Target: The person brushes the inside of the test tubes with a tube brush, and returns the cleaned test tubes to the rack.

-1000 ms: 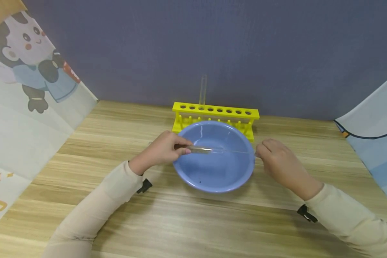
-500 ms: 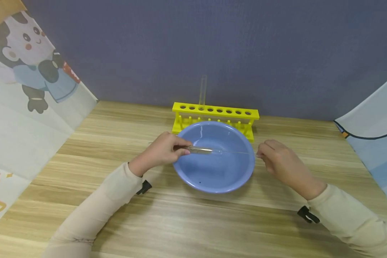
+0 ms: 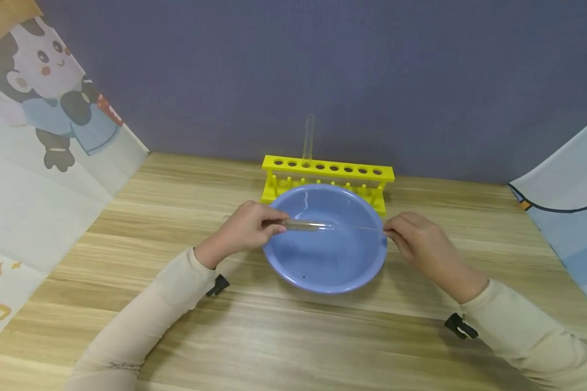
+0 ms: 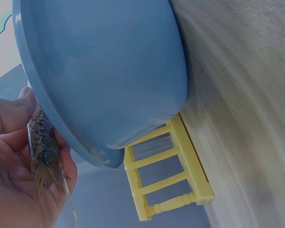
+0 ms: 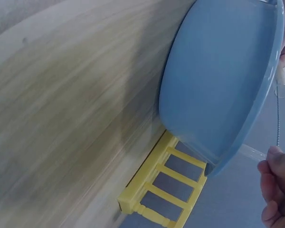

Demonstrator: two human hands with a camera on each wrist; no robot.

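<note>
My left hand (image 3: 247,228) grips a clear glass test tube (image 3: 326,226) held level over a blue basin (image 3: 323,266). Inside the tube are the tan bristles of a test tube brush (image 4: 43,147), seen close up in the left wrist view. The brush's thin wire handle (image 5: 278,118) runs out of the tube mouth to the right. By the basin's right rim, my right hand (image 3: 428,247) pinches the end of that wire between thumb and forefinger. Part of the tube is hidden behind the left fingers.
Behind the basin stands a yellow test tube rack (image 3: 347,169), partly covered by the basin's rim. One clear upright tube (image 3: 308,138) is in the rack. A dark blue wall (image 3: 420,98) rises behind the wooden tabletop (image 3: 283,342).
My right hand drew slightly to the right, then came back left toward the tube with the wire. The left hand and the tube stay almost in place.
</note>
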